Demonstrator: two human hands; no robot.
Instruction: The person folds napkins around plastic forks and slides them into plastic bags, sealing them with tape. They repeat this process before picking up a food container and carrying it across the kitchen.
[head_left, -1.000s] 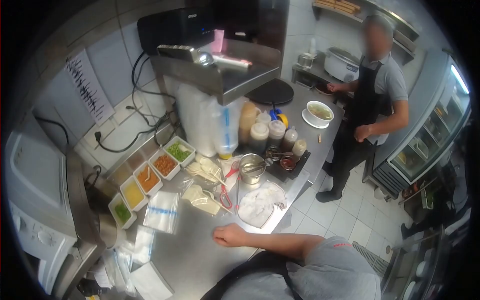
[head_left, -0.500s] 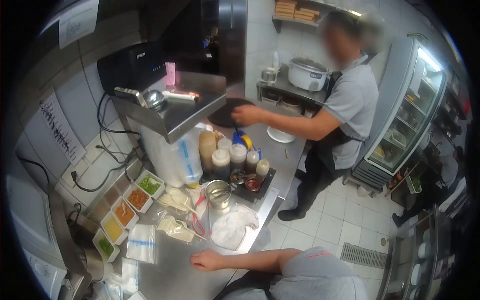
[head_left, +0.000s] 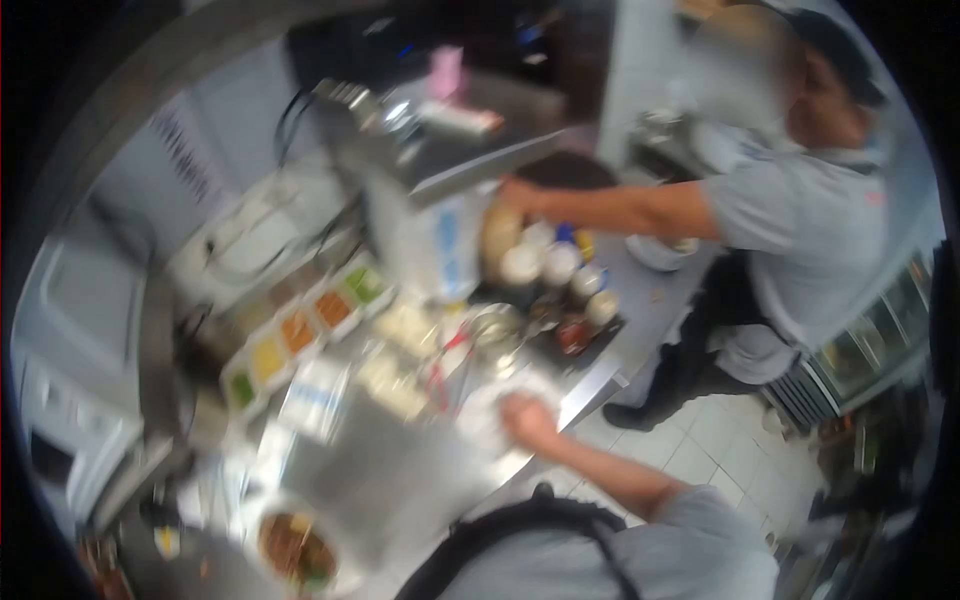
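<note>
My right hand (head_left: 530, 420) is over the white cloth (head_left: 487, 412) near the counter's edge, its blurred fingers curled onto the fabric. My left hand is out of view. Just beyond the cloth stands a small metal pot (head_left: 495, 328), with red-handled scissors (head_left: 437, 388) to its left. Wrapped pale plastic utensils (head_left: 393, 385) lie farther left. At the bottom left a white bowl or plate of food (head_left: 298, 550) shows on the counter.
A co-worker's arm (head_left: 630, 208) reaches over the counter behind squeeze bottles (head_left: 560, 265). A metal shelf (head_left: 480, 165) overhangs the counter. Containers of toppings (head_left: 298, 332) line the wall side. A white bowl (head_left: 662, 252) stands near the co-worker.
The view has shifted and blurred. My right hand has moved from the bare counter to the white cloth. The co-worker has leaned closer, hand now at the bottles. The food dish has come into view.
</note>
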